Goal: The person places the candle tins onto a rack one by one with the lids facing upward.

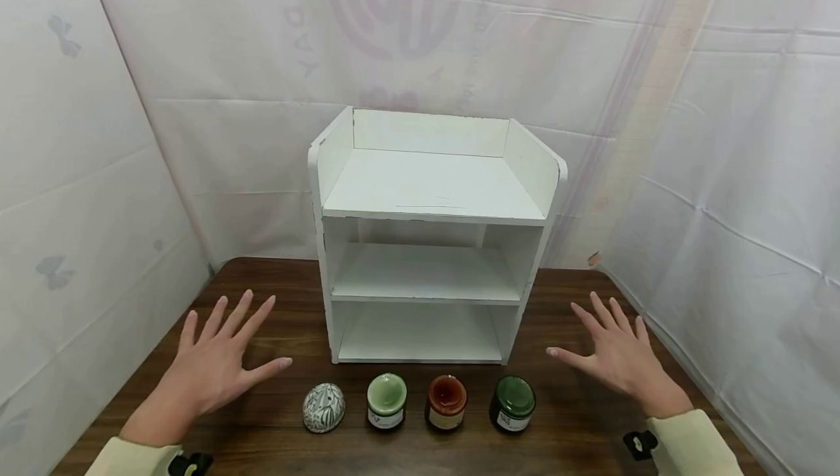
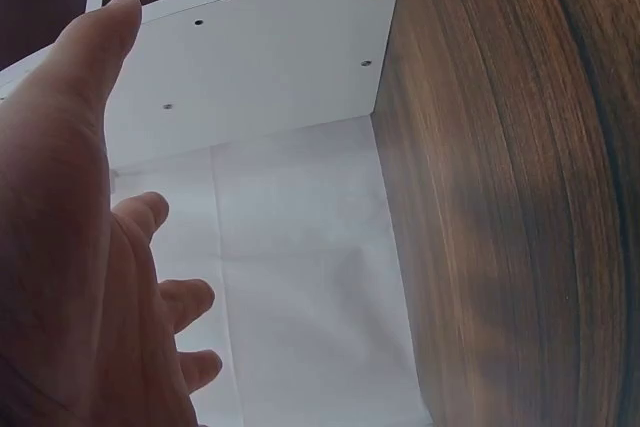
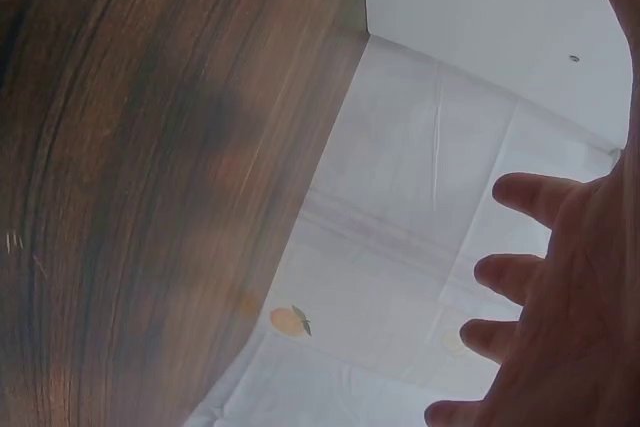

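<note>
My left hand (image 1: pixel 213 363) is spread with its fingers apart at the left of the head view, holding nothing. At the right, my right hand (image 1: pixel 620 356) is spread the same way, also empty. Between them, in a row, are a patterned black-and-white rounded object (image 1: pixel 324 408), a light green jar (image 1: pixel 386 401), a red-brown jar (image 1: pixel 446 402) and a dark green jar (image 1: pixel 513 404). The patterned object is nearest to my left hand, the dark green jar to my right. In the wrist views, both the left hand (image 2: pixel 90 237) and the right hand (image 3: pixel 575 297) touch no object.
Behind the row stands a white shelf unit (image 1: pixel 426 296) with a walled top and two compartments below. It rests on the dark wooden table (image 1: pixel 282 439). Pale cloth (image 1: pixel 249 148) hangs behind and along both sides. The shelf's side panel (image 2: pixel 270 57) shows in the left wrist view.
</note>
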The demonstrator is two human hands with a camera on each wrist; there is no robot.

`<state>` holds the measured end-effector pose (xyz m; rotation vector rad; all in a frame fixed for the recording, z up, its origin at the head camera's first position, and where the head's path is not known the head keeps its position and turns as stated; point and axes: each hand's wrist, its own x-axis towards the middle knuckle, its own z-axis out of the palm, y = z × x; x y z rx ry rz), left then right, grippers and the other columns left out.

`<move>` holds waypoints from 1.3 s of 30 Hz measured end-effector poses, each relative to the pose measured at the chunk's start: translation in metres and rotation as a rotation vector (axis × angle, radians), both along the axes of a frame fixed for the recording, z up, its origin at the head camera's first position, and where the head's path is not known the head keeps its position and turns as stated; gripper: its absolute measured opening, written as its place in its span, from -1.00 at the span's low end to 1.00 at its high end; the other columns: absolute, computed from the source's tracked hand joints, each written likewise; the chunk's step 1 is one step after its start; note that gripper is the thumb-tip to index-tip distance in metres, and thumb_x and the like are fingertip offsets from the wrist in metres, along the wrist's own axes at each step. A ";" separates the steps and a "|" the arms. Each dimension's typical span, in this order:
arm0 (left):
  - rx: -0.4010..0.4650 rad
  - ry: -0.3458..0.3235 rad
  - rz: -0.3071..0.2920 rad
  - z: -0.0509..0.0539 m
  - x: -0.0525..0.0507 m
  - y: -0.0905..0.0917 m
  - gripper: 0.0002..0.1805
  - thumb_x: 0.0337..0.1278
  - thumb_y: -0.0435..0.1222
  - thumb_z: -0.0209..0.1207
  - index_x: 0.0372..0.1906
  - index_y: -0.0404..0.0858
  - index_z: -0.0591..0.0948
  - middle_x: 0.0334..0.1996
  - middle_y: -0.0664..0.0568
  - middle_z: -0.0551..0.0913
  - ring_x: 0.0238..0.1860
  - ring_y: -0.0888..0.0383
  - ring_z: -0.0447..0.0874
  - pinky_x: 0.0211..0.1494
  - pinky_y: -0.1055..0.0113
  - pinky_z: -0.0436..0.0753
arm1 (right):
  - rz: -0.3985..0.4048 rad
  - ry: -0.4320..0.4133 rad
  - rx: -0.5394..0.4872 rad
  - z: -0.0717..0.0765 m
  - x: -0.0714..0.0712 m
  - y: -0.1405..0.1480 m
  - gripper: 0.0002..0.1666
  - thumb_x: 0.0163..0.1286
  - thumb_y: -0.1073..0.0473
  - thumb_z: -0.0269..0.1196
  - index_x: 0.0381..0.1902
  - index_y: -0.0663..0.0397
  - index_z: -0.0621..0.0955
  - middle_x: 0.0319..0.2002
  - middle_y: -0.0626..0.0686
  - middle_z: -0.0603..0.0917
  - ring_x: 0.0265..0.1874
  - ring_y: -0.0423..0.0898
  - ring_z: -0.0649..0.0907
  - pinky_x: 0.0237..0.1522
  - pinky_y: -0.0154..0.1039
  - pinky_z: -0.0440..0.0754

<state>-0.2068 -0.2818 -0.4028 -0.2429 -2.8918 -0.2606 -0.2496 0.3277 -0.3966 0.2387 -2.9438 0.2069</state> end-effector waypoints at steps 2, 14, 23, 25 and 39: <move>-0.002 0.007 -0.001 0.000 0.000 0.000 0.14 0.15 0.50 0.05 0.67 0.22 -0.21 0.67 -0.23 -0.09 0.59 -0.47 -0.16 0.44 -0.52 -0.34 | 0.000 0.001 -0.002 0.000 0.000 -0.001 0.21 0.23 -0.64 0.17 0.59 -0.01 0.26 0.62 0.36 0.04 0.54 0.49 0.04 0.30 0.66 -0.12; 0.034 0.028 -0.029 -0.005 0.000 0.000 0.11 0.20 0.45 0.08 0.67 0.20 -0.19 0.66 -0.24 -0.07 0.61 -0.43 -0.22 0.50 -0.46 -0.28 | 0.013 0.031 -0.066 -0.005 0.006 -0.008 0.15 0.28 -0.58 0.19 0.58 0.03 0.28 0.61 0.35 0.11 0.54 0.47 0.08 0.30 0.63 -0.03; 0.063 0.126 -0.093 -0.007 -0.003 0.006 0.04 0.28 0.32 0.15 0.68 0.13 -0.09 0.65 -0.21 0.01 0.60 -0.40 -0.05 0.55 -0.38 -0.13 | 0.040 0.043 -0.140 -0.006 0.009 -0.016 0.08 0.35 -0.50 0.19 0.56 0.07 0.30 0.60 0.34 0.14 0.55 0.44 0.10 0.32 0.61 0.00; 0.075 0.138 -0.105 -0.007 -0.004 0.008 0.03 0.29 0.29 0.17 0.68 0.10 -0.06 0.65 -0.21 0.03 0.59 -0.40 -0.01 0.55 -0.38 -0.08 | 0.043 0.040 -0.160 -0.007 0.010 -0.018 0.06 0.36 -0.49 0.19 0.55 0.08 0.31 0.59 0.34 0.14 0.55 0.44 0.10 0.31 0.61 0.01; 0.261 0.205 -0.158 -0.009 -0.007 0.024 -0.06 0.36 0.09 0.24 0.67 0.07 0.02 0.63 -0.10 0.15 0.52 -0.32 0.22 0.30 -0.37 0.36 | 0.108 0.060 -0.318 -0.022 0.015 -0.033 -0.07 0.48 -0.34 0.17 0.59 0.03 0.24 0.60 0.29 0.16 0.53 0.41 0.18 0.26 0.57 0.24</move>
